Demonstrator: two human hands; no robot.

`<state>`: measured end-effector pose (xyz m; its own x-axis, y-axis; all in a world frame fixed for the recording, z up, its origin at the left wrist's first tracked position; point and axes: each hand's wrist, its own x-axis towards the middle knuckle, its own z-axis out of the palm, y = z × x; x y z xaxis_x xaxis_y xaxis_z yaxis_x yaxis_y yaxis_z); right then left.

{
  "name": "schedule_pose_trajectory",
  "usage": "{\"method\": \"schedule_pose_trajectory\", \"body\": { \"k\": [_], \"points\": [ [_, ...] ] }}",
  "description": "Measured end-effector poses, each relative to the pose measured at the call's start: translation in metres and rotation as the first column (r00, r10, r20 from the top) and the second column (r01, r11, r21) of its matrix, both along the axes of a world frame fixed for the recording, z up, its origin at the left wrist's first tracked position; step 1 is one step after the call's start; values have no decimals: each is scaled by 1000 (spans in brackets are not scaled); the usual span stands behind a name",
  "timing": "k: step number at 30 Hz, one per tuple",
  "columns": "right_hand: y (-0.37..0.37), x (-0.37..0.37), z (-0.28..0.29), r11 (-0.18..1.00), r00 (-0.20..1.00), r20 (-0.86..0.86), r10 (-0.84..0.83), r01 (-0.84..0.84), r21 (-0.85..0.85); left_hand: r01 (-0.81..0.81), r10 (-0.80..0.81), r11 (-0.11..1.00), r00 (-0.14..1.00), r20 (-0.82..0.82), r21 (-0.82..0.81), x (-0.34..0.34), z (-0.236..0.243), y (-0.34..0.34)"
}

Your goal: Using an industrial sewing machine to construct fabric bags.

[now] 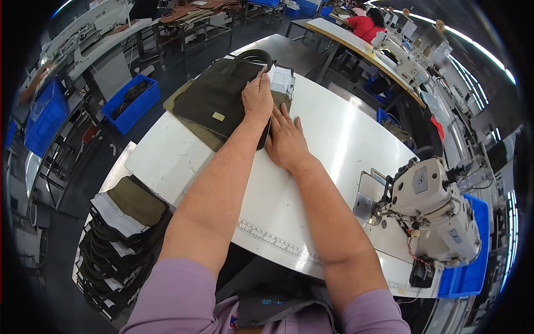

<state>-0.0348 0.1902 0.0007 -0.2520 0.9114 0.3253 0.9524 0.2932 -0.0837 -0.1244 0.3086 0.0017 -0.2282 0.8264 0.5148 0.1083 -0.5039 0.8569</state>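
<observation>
A dark olive-black bag piece [214, 94] with a small pale label and a looped black handle lies on a stack of lighter olive pieces [192, 127] at the far side of the white table. My left hand [257, 97] is closed over its right edge, fingers together and pointing away from me; their tips are partly hidden. Against the right side of the stack lies my right hand [288, 142], flat with its fingers apart. White-backed pieces [282, 79] show just beyond my fingers.
A white sewing machine [428, 195] stands on the table's right, with a blue bin [473, 245] behind it. At lower left is a pile of black-handled pieces [125, 239]. A ruler strip [272, 238] runs along the near edge. A person in red [366, 25] sits far off.
</observation>
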Motion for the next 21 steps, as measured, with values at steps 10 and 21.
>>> {"method": "schedule_pose_trajectory", "body": {
  "k": [10,21],
  "points": [
    [6,-7,0,985,1000,-23,-4,0,-173,-14,68,996,751,657,-87,-57,50,19],
    [4,-4,5,979,997,-59,-44,31,-201,-106,10,964,929,370,242,-52,143,-140]
  ]
}}
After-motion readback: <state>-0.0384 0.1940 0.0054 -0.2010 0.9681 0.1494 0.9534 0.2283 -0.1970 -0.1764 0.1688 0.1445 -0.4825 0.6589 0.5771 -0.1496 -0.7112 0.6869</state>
